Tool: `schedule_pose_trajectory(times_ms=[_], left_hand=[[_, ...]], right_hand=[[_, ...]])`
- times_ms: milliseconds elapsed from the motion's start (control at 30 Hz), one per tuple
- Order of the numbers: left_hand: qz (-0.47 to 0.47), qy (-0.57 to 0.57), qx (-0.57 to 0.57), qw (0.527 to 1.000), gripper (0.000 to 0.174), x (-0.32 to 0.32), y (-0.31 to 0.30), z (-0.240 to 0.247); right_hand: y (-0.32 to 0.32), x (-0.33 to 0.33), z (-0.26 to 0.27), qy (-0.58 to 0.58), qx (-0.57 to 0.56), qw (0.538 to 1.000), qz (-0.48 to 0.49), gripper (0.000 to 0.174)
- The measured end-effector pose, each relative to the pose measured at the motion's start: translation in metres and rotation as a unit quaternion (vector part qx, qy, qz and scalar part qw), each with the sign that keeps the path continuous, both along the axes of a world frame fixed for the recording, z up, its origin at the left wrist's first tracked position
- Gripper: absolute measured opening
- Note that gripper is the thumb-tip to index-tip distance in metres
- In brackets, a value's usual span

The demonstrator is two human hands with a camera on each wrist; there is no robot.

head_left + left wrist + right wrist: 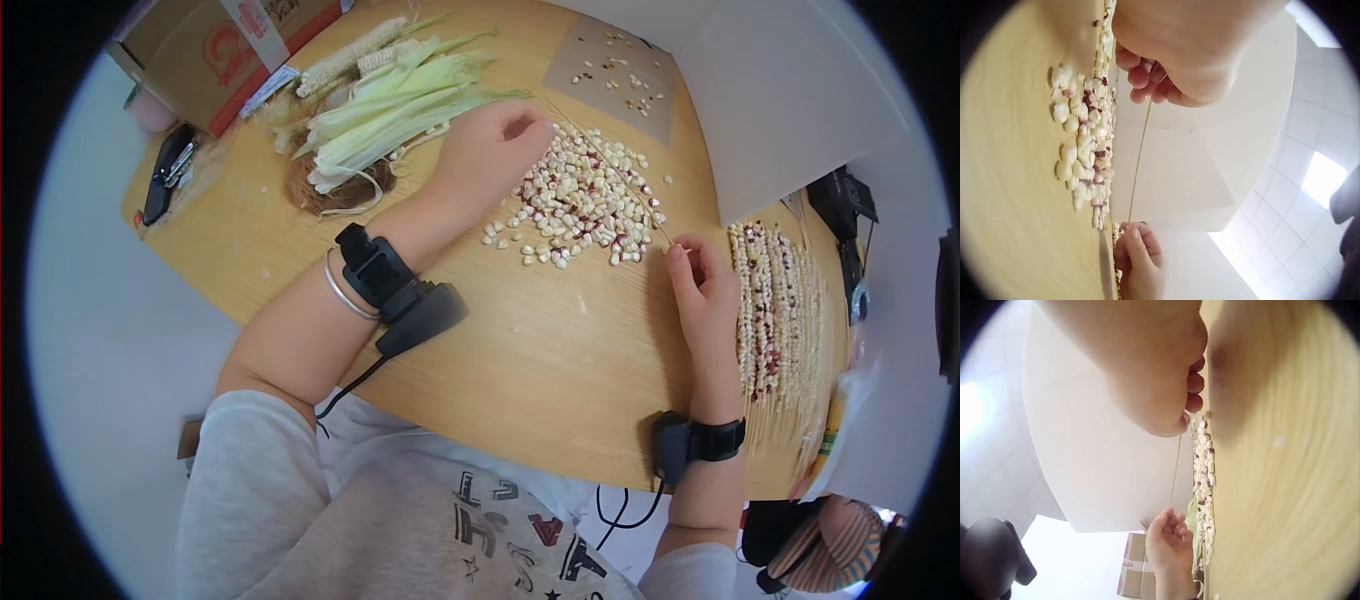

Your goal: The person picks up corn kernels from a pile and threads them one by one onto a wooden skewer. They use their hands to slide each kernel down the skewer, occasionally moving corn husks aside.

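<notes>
Stick (1141, 150) above wooden table (540, 370), white partition (800, 90)

The head view looks forward and down on the tabletop (545, 350). Both wrist views sit low and close, turned sideways: tabletop toward nine o'clock in the left, three in the right. All three share the corn kernels (585, 195).

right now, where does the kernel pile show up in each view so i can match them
Head: kernel pile right of centre, upper half, between the left hand and right hand.
Left wrist: left of centre, around mid-height.
Right wrist: a narrow upright strip just right of centre.
Shared landmark: the thin stick, running between both hands in all three.
</notes>
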State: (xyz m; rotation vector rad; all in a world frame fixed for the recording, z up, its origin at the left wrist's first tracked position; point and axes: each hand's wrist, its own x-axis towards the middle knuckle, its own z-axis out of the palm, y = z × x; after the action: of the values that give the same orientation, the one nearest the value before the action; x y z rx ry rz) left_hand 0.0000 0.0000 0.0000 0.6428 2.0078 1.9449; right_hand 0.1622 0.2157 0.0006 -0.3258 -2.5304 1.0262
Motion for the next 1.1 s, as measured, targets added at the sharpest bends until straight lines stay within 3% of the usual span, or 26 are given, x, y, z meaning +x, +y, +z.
schedule_pose_trajectory(times_ms=[67, 100, 167, 200, 267, 400, 500, 567, 600, 667, 700, 733, 767, 867, 1100], left_hand=[[0.047, 0.129, -0.107, 0.985, 0.020, -0.003, 0.000, -0.003], [0.047, 0.142, -0.101, 0.984, 0.020, -0.003, 0.001, 0.002], [-0.046, 0.207, -0.211, 0.954, 0.019, 0.002, 0.001, 0.002], [-0.045, 0.204, -0.211, 0.955, 0.019, 0.006, 0.001, 0.000], [-0.047, 0.343, -0.234, 0.908, 0.018, 0.010, 0.002, -0.003], [-0.049, 0.392, -0.217, 0.893, 0.016, 0.010, -0.001, -0.001], [-0.098, 0.319, -0.237, 0.913, 0.016, 0.005, -0.001, 0.003], [-0.050, 0.225, -0.152, 0.961, 0.016, 0.004, -0.001, 0.000], [-0.045, 0.229, -0.151, 0.961, 0.016, 0.000, 0.000, -0.002], [-0.037, 0.098, -0.071, 0.992, 0.020, -0.007, 0.000, -0.007], [-0.036, 0.100, -0.071, 0.992, 0.020, -0.010, -0.001, -0.007], [-0.040, -0.008, -0.022, 0.999, 0.021, -0.013, -0.002, -0.008], [-0.044, -0.116, 0.028, 0.992, 0.024, -0.016, -0.003, -0.008], [0.000, -0.199, 0.107, 0.974, 0.027, -0.021, -0.006, -0.005], [0.063, -0.257, 0.209, 0.942, 0.028, -0.027, -0.011, -0.005]], right_hand=[[0.001, -0.001, -0.001, -0.016, -0.012, 1.000, -0.013, 0.018], [0.002, -0.003, 0.001, -0.003, -0.007, 1.000, -0.015, 0.018], [0.000, -0.001, 0.000, 0.008, -0.008, 1.000, -0.006, 0.017], [0.001, 0.001, 0.000, 0.005, -0.008, 1.000, -0.004, 0.017], [0.004, 0.002, -0.001, -0.014, -0.013, 1.000, -0.004, 0.016], [0.005, 0.002, 0.001, -0.014, -0.005, 1.000, -0.004, 0.016], [0.005, 0.002, -0.001, -0.002, 0.000, 1.000, 0.008, 0.016], [0.006, 0.002, -0.001, -0.012, 0.004, 1.000, -0.002, 0.016], [0.007, 0.001, -0.001, -0.008, 0.006, 1.000, 0.002, 0.016], [0.009, 0.001, -0.004, -0.008, 0.004, 1.000, -0.002, 0.016], [0.008, 0.001, -0.003, -0.006, 0.004, 1.000, -0.001, 0.016], [0.008, 0.002, -0.001, -0.012, -0.003, 1.000, -0.004, 0.016], [0.007, 0.002, 0.000, -0.018, -0.009, 1.000, -0.007, 0.016], [0.008, 0.002, 0.000, -0.005, 0.008, 1.000, 0.011, 0.015], [0.002, 0.004, 0.005, -0.031, 0.009, 0.999, 0.021, 0.015]])
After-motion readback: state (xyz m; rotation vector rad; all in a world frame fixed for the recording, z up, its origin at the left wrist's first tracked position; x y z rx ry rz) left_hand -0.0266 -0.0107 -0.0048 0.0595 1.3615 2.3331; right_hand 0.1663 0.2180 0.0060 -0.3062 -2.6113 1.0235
